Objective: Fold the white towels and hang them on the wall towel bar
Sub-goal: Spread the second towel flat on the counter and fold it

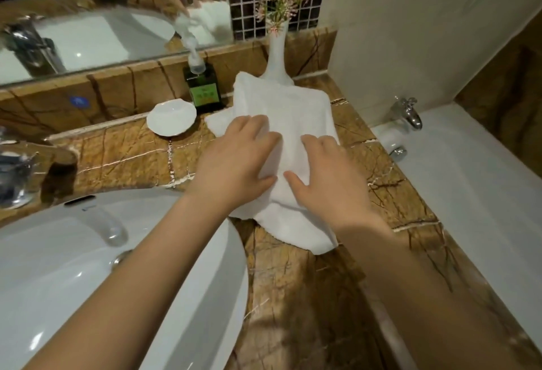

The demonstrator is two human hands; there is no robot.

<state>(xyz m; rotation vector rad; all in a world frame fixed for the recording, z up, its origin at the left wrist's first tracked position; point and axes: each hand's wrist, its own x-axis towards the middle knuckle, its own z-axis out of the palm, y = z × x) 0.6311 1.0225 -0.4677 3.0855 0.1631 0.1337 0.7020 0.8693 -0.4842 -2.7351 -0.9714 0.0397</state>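
A white towel (289, 111) lies spread along the brown marble counter (126, 152), from the vase down toward the counter's front. My left hand (237, 161) rests flat on its left side, fingers apart. On the right side my right hand (328, 181) also presses down flat with spread fingers. Neither hand grips the cloth. The towel's far end touches the base of the vase. No towel bar is in view.
A white vase (277, 55) with pink flowers stands at the back. A green soap bottle (202, 88) and a white dish (171, 117) sit left of the towel. The white basin (88, 252) is at lower left, the bathtub (469, 193) with taps at right, and a mirror (88, 41) behind.
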